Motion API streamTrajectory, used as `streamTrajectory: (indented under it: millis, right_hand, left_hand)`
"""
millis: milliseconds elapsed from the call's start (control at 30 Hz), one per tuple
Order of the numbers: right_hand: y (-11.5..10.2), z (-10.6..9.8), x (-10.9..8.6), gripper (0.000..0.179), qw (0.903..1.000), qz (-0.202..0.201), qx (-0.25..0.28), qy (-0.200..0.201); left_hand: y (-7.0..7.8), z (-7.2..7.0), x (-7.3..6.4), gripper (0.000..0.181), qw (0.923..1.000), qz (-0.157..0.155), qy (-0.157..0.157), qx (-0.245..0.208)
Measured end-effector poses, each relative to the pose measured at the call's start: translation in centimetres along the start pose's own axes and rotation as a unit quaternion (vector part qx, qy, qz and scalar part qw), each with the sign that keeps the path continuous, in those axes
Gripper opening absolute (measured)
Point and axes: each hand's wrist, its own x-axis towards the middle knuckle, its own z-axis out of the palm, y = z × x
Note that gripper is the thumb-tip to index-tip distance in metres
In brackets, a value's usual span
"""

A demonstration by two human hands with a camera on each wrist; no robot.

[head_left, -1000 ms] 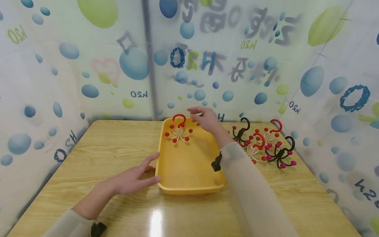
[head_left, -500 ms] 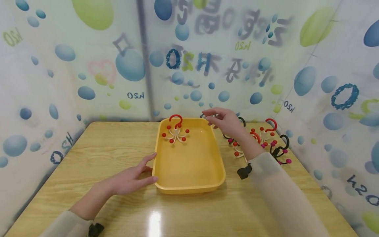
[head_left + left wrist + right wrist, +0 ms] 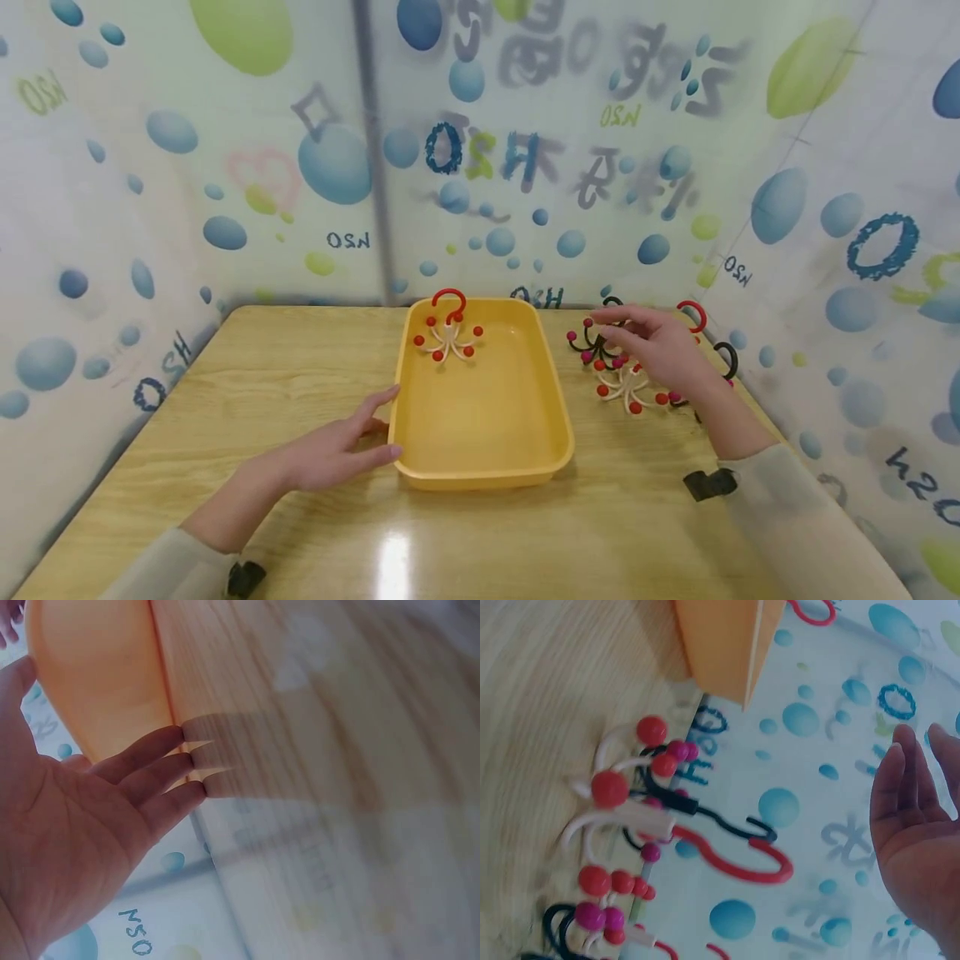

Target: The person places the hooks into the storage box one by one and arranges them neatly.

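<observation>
A yellow tray [image 3: 483, 481] stands on the wooden table. In its far left part is an octopus-shaped hook hanger [image 3: 449, 335] with a red hook, white legs and red ball tips. My left hand [image 3: 330, 456] touches the tray's left side with extended fingers and thumb; the left wrist view shows its fingertips along the wall. Over the group of similar hangers on the right hovers my right hand [image 3: 663, 350], fingers loosely bent, holding nothing. Nearest to it are a white hanger [image 3: 627, 387] with a red hook [image 3: 739, 866] and a black hanger [image 3: 596, 347] with magenta balls.
Another red hook [image 3: 693, 315] and a black hook [image 3: 727, 358] show beyond the right hand, their lower parts partly hidden by it. A patterned sheet [image 3: 480, 167] with bubbles and lettering rises behind the table and along both sides.
My right hand has moved from above the tray's far edge rightward to over the hangers. The left hand stays at the tray's side, and the hanger in the tray has not moved.
</observation>
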Motion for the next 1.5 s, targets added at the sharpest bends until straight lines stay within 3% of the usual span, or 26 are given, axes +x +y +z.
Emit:
streamTrajectory:
  millis: [300, 467, 733, 933, 1167, 1500]
  right_hand:
    - [3.6, -2.8, -2.4, 0.038, 0.9985, 0.003, -0.029, 0.046]
    - [5.4, -3.7, -3.1, 0.042, 0.9979, 0.019, -0.037, 0.049]
    - [8.2, -3.1, -3.4, 0.058, 0.9953, 0.087, -0.032, 0.028]
    - [8.9, -2.5, -3.0, 0.062, 0.9937, 0.103, -0.034, 0.026]
    - [9.2, -2.0, -2.6, 0.051, 0.9933, 0.104, -0.002, 0.05]
    - [9.2, -1.3, -2.6, 0.046, 0.9902, 0.107, -0.025, 0.085]
  left_hand:
    - [0.1, 0.0, 0.0, 0.092, 1.0, 0.001, -0.002, -0.004]
    - [0.2, 0.0, -0.1, 0.091, 0.9999, 0.011, -0.002, -0.003]
    - [0.0, 0.1, -0.1, 0.091, 1.0, 0.005, -0.001, -0.003]
    - [-0.1, 0.1, 0.1, 0.091, 1.0, 0.005, 0.004, -0.005]
    - [0.0, 0.2, 0.0, 0.091, 1.0, 0.008, 0.004, -0.004]
    - [-0.1, 0.3, 0.0, 0.09, 0.9999, 0.006, 0.011, 0.003]
